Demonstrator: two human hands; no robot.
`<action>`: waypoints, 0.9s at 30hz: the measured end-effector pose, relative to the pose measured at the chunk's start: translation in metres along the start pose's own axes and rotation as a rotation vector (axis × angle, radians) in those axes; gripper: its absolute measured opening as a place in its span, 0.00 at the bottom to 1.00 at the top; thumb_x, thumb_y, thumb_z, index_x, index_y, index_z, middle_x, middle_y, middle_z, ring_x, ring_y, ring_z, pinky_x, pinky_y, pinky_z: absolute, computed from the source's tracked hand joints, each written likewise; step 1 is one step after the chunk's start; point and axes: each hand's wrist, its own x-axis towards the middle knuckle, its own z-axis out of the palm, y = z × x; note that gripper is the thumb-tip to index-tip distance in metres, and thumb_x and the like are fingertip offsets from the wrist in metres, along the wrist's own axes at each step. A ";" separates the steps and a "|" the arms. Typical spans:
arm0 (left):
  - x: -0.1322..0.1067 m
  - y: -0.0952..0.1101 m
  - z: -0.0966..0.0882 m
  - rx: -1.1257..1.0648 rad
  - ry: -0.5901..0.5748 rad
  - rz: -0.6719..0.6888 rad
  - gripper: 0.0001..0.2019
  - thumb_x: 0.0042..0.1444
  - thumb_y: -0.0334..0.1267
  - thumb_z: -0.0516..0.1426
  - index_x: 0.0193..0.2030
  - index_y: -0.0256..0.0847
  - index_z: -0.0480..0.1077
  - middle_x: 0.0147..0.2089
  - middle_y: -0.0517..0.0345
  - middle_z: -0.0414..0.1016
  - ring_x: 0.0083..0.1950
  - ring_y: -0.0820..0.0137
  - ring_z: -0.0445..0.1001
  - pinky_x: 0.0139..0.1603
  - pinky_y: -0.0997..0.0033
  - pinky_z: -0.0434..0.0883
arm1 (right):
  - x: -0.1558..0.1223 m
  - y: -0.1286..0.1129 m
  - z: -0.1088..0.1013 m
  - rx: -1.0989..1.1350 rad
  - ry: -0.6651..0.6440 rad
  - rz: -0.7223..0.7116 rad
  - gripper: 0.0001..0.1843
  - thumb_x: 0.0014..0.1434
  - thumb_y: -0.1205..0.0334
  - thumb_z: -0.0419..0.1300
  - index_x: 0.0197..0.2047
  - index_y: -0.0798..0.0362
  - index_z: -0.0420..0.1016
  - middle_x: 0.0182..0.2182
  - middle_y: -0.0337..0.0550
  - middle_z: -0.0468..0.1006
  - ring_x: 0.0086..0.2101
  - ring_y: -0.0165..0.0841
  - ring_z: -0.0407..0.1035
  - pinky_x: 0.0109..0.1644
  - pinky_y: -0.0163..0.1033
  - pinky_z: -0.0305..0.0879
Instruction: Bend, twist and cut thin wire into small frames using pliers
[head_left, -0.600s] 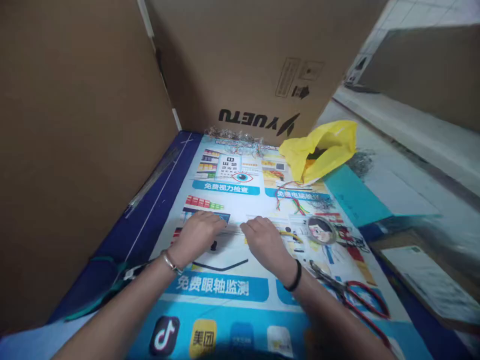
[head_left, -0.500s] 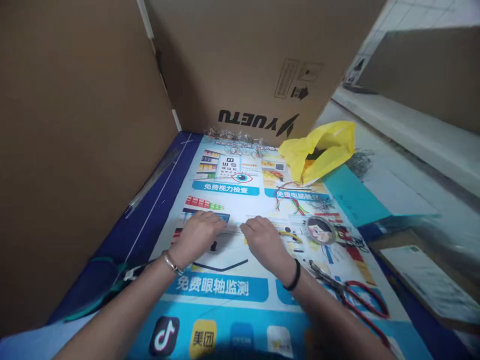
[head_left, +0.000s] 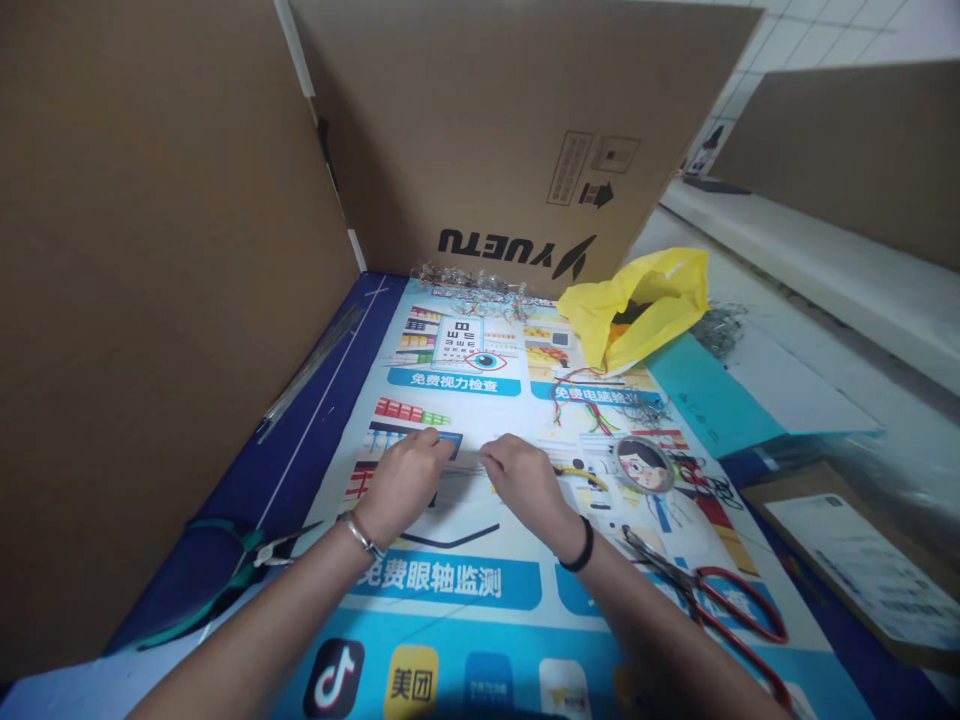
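Observation:
Over the middle of a printed poster (head_left: 465,520), both my hands are closed and face each other with a small gap between them. My left hand (head_left: 409,480), with a silver bangle at the wrist, has its fingers curled in. My right hand (head_left: 525,490), with a black band at the wrist, pinches thumb against fingers. Whatever they hold is too thin or too hidden to make out. Right of my right hand lie a roll of clear tape (head_left: 643,464) and red-handled scissors (head_left: 705,590). Green-handled pliers (head_left: 244,560) rest left of my left forearm.
Cardboard panels (head_left: 525,130) stand at the back and left. Tangled thin wires (head_left: 472,280) lie along the back edge. A yellow bag (head_left: 637,300) sits at the back right, with coloured cords (head_left: 589,400) before it. Thin rods (head_left: 311,370) lie at left, a labelled cardboard piece (head_left: 862,560) at right.
My left hand has shifted slightly right and down, its fingers more tightly curled. The right hand has turned a little and stays near the same spot. The view has tilted slightly.

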 end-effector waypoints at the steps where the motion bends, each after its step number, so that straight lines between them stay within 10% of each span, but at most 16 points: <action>1: 0.001 -0.001 0.002 -0.183 0.002 -0.078 0.11 0.54 0.23 0.50 0.32 0.38 0.71 0.33 0.52 0.71 0.34 0.64 0.69 0.34 0.68 0.64 | 0.002 0.001 0.001 0.150 0.013 0.064 0.09 0.57 0.70 0.55 0.29 0.53 0.74 0.29 0.40 0.75 0.32 0.30 0.68 0.37 0.35 0.59; 6: 0.008 0.001 0.012 -1.052 -0.066 -0.411 0.03 0.51 0.35 0.57 0.31 0.38 0.70 0.25 0.60 0.70 0.26 0.71 0.69 0.28 0.73 0.62 | 0.005 -0.001 0.004 0.996 -0.013 0.421 0.07 0.52 0.59 0.61 0.31 0.54 0.74 0.23 0.36 0.73 0.25 0.29 0.68 0.33 0.36 0.65; 16: 0.005 0.013 0.016 -1.352 -0.060 -0.473 0.10 0.51 0.42 0.58 0.31 0.35 0.68 0.23 0.60 0.69 0.25 0.74 0.66 0.24 0.77 0.59 | 0.003 -0.013 0.011 1.425 0.009 0.521 0.13 0.45 0.57 0.67 0.30 0.56 0.71 0.24 0.35 0.72 0.25 0.27 0.68 0.34 0.37 0.66; 21: 0.008 -0.002 0.014 -1.249 -0.053 -0.411 0.07 0.50 0.37 0.58 0.35 0.38 0.69 0.24 0.63 0.67 0.25 0.74 0.66 0.26 0.75 0.61 | 0.003 0.001 0.003 1.039 -0.023 0.339 0.06 0.54 0.60 0.60 0.32 0.54 0.72 0.24 0.36 0.72 0.25 0.28 0.64 0.31 0.35 0.61; 27: 0.005 -0.018 0.007 -0.377 -0.031 0.023 0.12 0.56 0.27 0.50 0.36 0.43 0.73 0.36 0.59 0.72 0.37 0.70 0.70 0.37 0.72 0.63 | 0.001 0.015 -0.009 -0.106 -0.101 -0.264 0.12 0.58 0.75 0.51 0.30 0.55 0.73 0.27 0.44 0.73 0.33 0.33 0.62 0.40 0.38 0.56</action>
